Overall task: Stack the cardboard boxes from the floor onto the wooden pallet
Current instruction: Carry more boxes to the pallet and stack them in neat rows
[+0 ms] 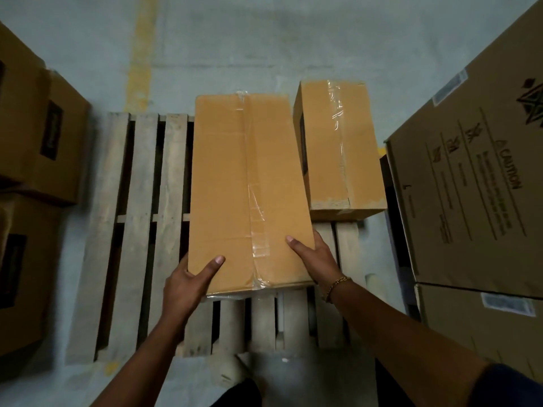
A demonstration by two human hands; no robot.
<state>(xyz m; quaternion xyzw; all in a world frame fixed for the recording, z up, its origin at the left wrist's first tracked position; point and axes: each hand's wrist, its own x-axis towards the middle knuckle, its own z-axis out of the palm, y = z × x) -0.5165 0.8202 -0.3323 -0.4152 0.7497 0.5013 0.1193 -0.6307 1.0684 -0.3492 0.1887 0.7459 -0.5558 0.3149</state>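
Though left hand and right hand grip the box, their fingers are hidden.

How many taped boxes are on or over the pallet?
2: a long box over the middle, held by left hand and right hand; a smaller box at the far right corner.

The long tan cardboard box at frame centre and the smaller tan cardboard box right of it were striped with glossy clear tape. The slatted wooden pallet was seen as weathered grey, the concrete floor pale blue-grey, crossed by a faded yellow painted line at upper left.
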